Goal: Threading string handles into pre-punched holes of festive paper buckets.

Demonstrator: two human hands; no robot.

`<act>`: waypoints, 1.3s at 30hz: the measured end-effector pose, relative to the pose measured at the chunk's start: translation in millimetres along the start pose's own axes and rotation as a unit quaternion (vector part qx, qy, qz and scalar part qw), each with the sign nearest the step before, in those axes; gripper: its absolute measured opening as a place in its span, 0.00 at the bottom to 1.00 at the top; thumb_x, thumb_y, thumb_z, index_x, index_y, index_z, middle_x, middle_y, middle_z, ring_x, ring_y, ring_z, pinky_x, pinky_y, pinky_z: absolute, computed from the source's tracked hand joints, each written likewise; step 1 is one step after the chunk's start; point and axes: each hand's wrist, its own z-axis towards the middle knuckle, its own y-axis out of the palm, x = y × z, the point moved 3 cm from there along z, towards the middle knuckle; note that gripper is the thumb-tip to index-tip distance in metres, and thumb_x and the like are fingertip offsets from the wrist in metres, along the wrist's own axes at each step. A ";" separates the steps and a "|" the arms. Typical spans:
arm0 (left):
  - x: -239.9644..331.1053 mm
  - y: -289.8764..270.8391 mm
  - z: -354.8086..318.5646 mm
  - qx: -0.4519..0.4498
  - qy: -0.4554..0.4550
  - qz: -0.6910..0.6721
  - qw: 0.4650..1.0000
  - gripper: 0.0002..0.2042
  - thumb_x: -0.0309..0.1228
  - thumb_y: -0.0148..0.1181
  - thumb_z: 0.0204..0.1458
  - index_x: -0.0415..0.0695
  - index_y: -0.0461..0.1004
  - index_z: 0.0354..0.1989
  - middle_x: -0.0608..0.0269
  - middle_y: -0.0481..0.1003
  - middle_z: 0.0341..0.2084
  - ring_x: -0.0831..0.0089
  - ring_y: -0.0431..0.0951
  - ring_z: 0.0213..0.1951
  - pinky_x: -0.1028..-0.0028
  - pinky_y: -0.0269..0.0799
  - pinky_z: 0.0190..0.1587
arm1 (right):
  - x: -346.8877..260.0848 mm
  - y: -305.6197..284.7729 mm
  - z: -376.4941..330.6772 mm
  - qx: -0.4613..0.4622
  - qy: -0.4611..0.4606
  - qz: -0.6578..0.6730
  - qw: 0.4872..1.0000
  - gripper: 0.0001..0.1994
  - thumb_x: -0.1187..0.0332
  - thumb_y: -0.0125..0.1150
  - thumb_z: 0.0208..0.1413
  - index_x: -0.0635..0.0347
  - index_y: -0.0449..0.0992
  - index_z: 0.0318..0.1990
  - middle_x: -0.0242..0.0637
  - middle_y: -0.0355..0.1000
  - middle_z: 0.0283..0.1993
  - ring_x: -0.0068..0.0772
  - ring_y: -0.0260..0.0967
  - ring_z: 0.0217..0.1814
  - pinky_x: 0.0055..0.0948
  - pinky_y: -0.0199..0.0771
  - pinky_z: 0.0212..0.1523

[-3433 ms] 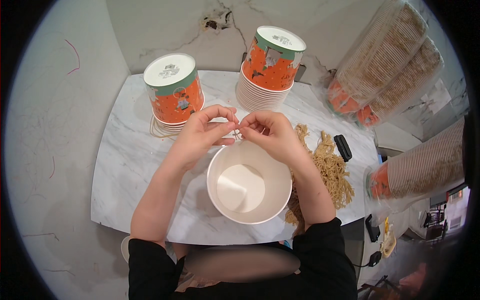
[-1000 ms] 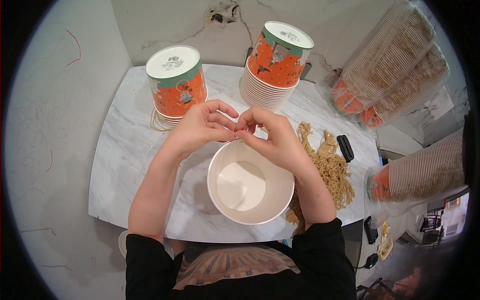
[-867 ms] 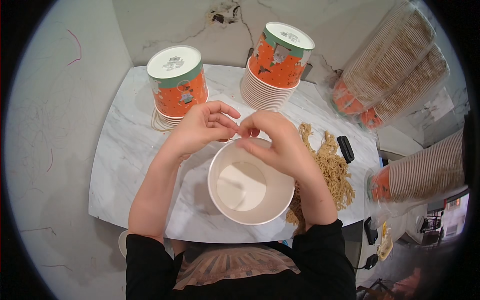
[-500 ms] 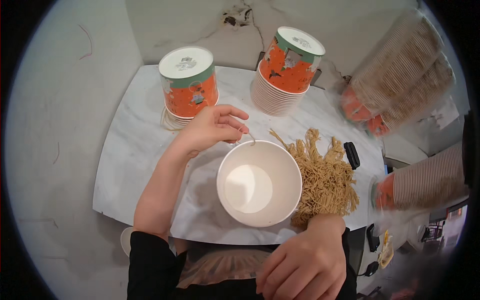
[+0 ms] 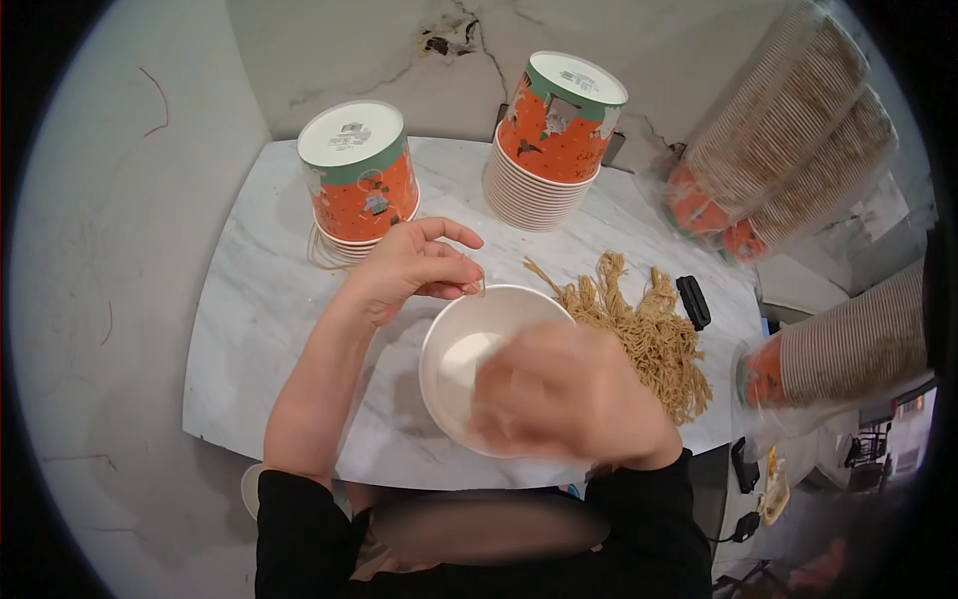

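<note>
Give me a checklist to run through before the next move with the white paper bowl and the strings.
1. White paper bowl upright on the marble table: ok.
2. Left hand at the bowl's far rim, fingertips pinched: ok; whether they grip a string: cannot tell.
3. Right hand is motion-blurred above the bowl; empty or holding: cannot tell.
4. Pile of tan strings right of the bowl, within reach: ok.
5. Bowl interior empty: cannot tell, partly covered by the right hand.

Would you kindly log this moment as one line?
left hand: pinching at white cup rim | right hand: blurred over cup | twine pile: beside cup
</note>
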 end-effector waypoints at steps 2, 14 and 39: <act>-2.6 -0.8 -0.2 -0.003 -0.004 -0.002 1.000 0.19 0.25 0.69 0.51 0.37 0.72 0.50 0.59 0.83 0.33 0.80 0.83 0.33 0.82 0.79 0.36 | 28.0 13.5 6.9 0.017 0.091 -0.117 0.989 0.15 0.62 0.76 0.44 0.56 0.74 0.32 0.31 0.72 0.33 0.37 0.75 0.33 0.32 0.74 0.30; -1.7 -0.4 -2.2 0.003 0.007 -0.010 1.000 0.18 0.23 0.68 0.50 0.35 0.71 0.48 0.58 0.82 0.32 0.77 0.83 0.33 0.79 0.80 0.38 | 72.8 39.9 6.0 0.063 0.169 -0.126 0.975 0.12 0.64 0.75 0.47 0.57 0.76 0.30 0.32 0.71 0.29 0.36 0.74 0.26 0.34 0.72 0.24; -9.1 8.3 1.3 0.130 0.125 0.044 0.983 0.08 0.20 0.61 0.51 0.40 0.67 0.36 0.66 0.75 0.30 0.80 0.80 0.30 0.80 0.77 0.33 | 107.6 44.4 0.7 0.093 0.285 0.150 0.942 0.04 0.77 0.68 0.47 0.65 0.81 0.32 0.35 0.77 0.33 0.26 0.75 0.33 0.24 0.77 0.36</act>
